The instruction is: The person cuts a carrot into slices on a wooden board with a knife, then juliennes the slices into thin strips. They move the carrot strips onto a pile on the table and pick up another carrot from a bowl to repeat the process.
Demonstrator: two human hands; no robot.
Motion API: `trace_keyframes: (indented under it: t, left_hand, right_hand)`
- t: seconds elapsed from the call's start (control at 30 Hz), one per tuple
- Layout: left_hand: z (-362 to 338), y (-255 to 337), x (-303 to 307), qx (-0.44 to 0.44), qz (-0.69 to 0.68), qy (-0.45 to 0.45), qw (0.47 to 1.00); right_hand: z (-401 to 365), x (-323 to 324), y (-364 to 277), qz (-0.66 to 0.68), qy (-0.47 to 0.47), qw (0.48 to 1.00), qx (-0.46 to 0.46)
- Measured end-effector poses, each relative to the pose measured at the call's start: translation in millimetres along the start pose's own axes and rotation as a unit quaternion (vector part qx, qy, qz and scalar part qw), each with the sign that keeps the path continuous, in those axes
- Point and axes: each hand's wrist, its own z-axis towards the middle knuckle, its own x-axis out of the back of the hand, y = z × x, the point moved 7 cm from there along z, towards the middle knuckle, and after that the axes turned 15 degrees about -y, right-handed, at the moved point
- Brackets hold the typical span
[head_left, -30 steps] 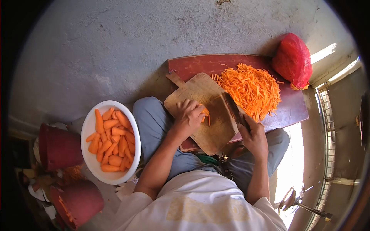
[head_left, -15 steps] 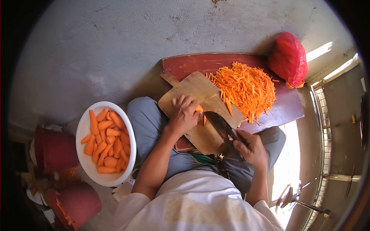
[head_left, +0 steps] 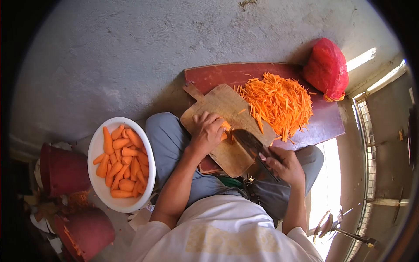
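Carrot piece (head_left: 225,127) sits on the cutting board (head_left: 220,102), pinned under your left hand (head_left: 208,131), whose grip is pressed shut on it. It lies just left of the knife (head_left: 249,140), which your right hand (head_left: 286,166) holds with its grip clamped round the handle, blade slanting across the board close beside the piece. Your fingers hide most of it, so its long axis only seems to point toward the blade. Your left hand is the nearer; the shredded carrot (head_left: 279,98) lies beyond the blade.

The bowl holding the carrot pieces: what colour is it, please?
The bowl is white, clearest in the head view.
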Motion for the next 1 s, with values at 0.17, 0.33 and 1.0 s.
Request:
trace_keyframes:
  t: [0.17,0.33,1.0]
  left_hand:
    - [-1.2,3.8,-3.8,-0.014,-0.003,0.002,1.000]
    - [-0.2,17.8,-10.3,-0.043,-0.003,0.003,0.999]
    - [-1.8,26.1,-23.4,-0.092,-0.009,-0.028,0.995]
  right_hand:
    - [13.6,37.0,8.8,-0.029,0.185,0.982,0.015]
    - [25.9,19.2,2.1,0.005,0.124,0.992,0.005]
    - [12.8,-42.2,-37.1,-0.212,0.067,0.970,0.104]
